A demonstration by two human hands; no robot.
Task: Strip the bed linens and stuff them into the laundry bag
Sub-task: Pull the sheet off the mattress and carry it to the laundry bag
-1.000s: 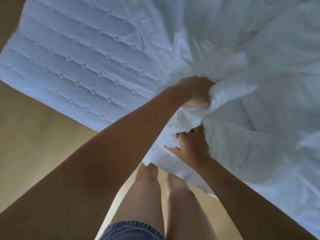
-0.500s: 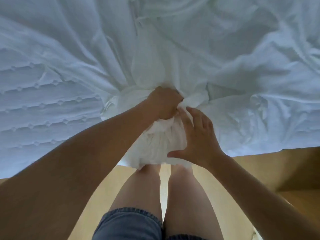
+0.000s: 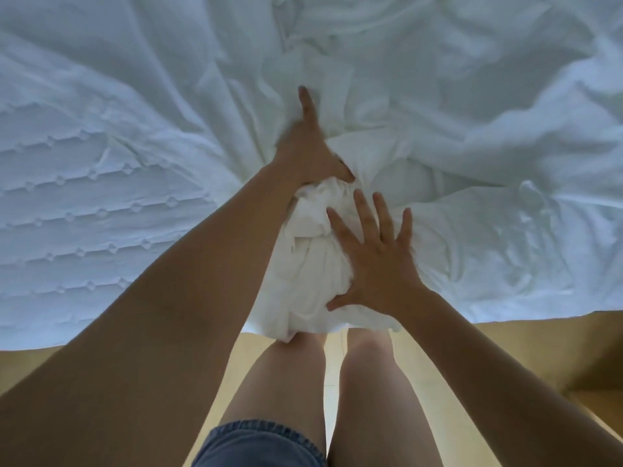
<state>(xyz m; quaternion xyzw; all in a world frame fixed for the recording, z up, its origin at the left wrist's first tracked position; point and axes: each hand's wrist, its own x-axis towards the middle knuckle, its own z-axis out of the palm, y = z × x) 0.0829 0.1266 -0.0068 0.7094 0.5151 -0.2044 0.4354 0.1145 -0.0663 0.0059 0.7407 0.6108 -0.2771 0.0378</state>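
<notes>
Head view, bedside. The right hand [image 3: 377, 261], fingers spread and straight, is pressing flat against a bunched sheet wad [image 3: 312, 257] that is hanging over the mattress edge just below centre. The left hand [image 3: 308, 146] is reaching toward 12 o'clock with one straight finger showing, the others sunk in cloth, and the thumb touching the wad's top. The loose sheet [image 3: 472, 96] is lying crumpled from 12 to 3 o'clock. The quilted mattress [image 3: 84, 203] is showing bare at 9 o'clock, and the denim shorts [image 3: 263, 443] are showing at 6 o'clock.
</notes>
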